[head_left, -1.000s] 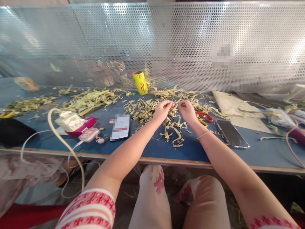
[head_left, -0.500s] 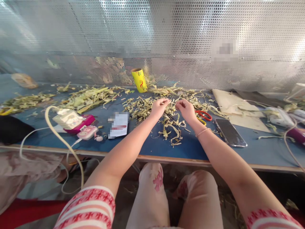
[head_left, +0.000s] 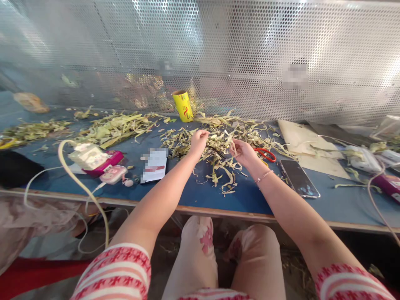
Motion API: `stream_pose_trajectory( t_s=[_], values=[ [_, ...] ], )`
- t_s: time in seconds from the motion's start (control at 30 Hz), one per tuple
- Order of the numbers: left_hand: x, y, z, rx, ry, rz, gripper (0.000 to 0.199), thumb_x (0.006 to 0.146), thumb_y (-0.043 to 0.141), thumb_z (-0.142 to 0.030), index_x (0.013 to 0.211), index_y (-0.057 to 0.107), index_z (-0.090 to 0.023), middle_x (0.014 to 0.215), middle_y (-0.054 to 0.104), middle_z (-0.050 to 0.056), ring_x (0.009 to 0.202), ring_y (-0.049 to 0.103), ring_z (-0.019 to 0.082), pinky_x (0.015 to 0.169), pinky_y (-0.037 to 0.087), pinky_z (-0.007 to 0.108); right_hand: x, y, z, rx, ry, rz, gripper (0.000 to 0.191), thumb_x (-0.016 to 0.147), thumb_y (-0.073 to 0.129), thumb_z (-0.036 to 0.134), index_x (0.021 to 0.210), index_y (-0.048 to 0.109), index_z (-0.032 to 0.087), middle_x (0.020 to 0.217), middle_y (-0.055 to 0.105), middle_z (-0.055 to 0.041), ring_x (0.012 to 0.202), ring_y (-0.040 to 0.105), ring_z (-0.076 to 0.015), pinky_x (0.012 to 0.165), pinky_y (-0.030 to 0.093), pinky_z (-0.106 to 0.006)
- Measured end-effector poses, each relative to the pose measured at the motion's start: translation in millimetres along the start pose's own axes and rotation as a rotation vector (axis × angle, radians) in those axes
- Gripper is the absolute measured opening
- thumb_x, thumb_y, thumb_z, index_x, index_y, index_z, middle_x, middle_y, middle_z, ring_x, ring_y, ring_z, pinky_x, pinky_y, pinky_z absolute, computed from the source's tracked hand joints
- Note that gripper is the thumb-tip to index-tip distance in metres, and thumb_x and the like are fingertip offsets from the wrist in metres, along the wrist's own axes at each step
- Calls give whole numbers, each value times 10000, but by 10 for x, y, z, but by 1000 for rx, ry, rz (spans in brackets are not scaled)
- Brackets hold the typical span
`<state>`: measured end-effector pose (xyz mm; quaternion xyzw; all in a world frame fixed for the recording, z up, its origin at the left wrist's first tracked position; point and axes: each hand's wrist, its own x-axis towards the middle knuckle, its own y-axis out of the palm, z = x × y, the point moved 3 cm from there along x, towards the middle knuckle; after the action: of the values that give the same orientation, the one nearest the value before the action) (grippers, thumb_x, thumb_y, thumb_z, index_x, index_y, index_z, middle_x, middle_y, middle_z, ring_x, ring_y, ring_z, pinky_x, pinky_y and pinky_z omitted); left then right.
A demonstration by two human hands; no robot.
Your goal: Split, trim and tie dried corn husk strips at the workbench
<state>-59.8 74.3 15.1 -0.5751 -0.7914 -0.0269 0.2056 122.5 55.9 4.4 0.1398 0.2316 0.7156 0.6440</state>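
Shredded, pale green dried leaf strips [head_left: 178, 139] lie in a loose heap on the blue table [head_left: 200, 196]. Over the heap's middle is my left hand [head_left: 199, 141], its fingertips pinched together; whatever they grip is too small to make out. My right hand [head_left: 244, 153], to the right, pinches a thin pale strip [head_left: 231, 146] between thumb and fingers. The two hands are apart. Red-handled scissors [head_left: 265, 155] lie just beyond my right wrist, their blades not visible.
A yellow tube [head_left: 183, 106] stands behind the heap. One phone [head_left: 155, 165] lies left, another [head_left: 299, 178] right. Power banks [head_left: 108, 162] with cables are at the left, beside more leaves [head_left: 115, 128]. Brown paper [head_left: 308, 146] lies right; a perforated metal panel [head_left: 218, 54] rises behind.
My hands have moved farther apart, the left one leftward and the right one slightly lower. A pale strip now shows at my right fingertips.
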Motion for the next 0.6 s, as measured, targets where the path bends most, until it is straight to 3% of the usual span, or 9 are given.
stream_pose_trajectory(
  t_s=[0.13,0.23,0.3,0.4,0.47,0.57,0.6],
  values=[
    [-127,132,-113,-78,52,275,243,806,556,-395,819,646,-170,841,682,39,841,614,171,833,453,294,40,18,-97,-174,-110,34,152,711,687,211,659,551,166,592,537,35,532,500,-55,582,476,-190],
    [-199,242,-98,-107,18,421,247,708,684,-368,831,622,-164,775,661,28,697,607,150,724,474,293,76,-6,-138,-326,-185,16,174,705,687,284,686,552,175,610,561,32,561,526,-73,643,491,-237],
    [-197,278,-46,-115,-39,436,267,638,742,-272,831,596,-159,716,634,13,588,577,129,648,471,290,79,-26,-107,-498,-250,-29,161,703,675,283,757,558,185,648,583,29,596,547,-95,670,491,-271],
    [-137,246,21,-84,-96,360,231,631,721,-181,816,584,-157,675,612,-5,524,547,112,634,475,298,10,-10,5,-910,-423,-94,205,664,700,265,793,557,197,714,600,18,649,548,-121,686,463,-292],
    [-88,184,37,22,-69,267,174,637,694,-146,775,589,-165,673,613,-4,566,567,127,679,484,312,-62,51,26,-1192,-490,36,169,655,711,271,715,573,195,708,596,8,657,534,-131,667,434,-283],
    [-51,125,39,205,40,192,135,623,686,-126,688,584,-185,686,632,13,684,607,173,754,488,335,-165,118,-61,-1432,-482,419,123,636,726,241,628,612,196,659,592,1,635,523,-139,618,403,-267],
    [-50,124,46,243,73,195,134,618,690,-126,671,584,-189,706,644,22,716,614,183,773,490,339,-189,121,-87,-1464,-496,493,105,623,726,201,617,622,197,653,591,-1,628,520,-139,610,400,-264]
  ],
)
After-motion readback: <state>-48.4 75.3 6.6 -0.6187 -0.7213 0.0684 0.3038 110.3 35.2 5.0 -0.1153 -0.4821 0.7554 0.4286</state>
